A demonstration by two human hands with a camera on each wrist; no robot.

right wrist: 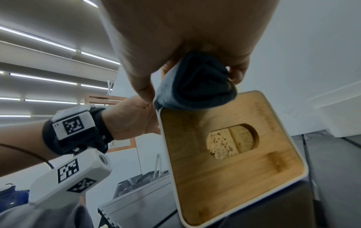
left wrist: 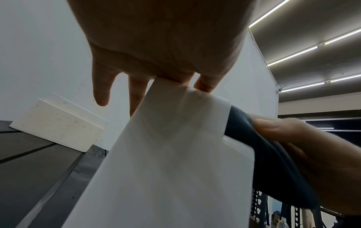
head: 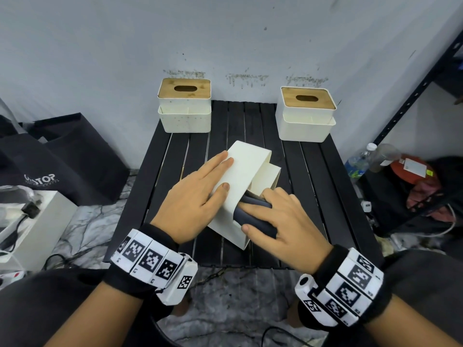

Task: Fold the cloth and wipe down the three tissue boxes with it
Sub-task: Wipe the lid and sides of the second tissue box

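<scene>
Right wrist view, cloth (right wrist: 195, 83) bunched, right hand (right wrist: 185, 38) fingertips hidden

The left hand (head: 198, 196) lies flat at frame centre, fingers straight. The right hand (head: 280, 221), lower right of centre, curls its fingers in a grip.

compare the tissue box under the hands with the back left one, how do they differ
1. The box under the hands lies tipped on its side, slanted; the back left box stands upright with its wooden lid up.
2. The left hand steadies the tipped box while the right hand presses the dark cloth on it; the back left box is untouched.
3. The tipped box sits mid-table; the other at the back edge.

Both are cream with wooden slotted lids.
</scene>
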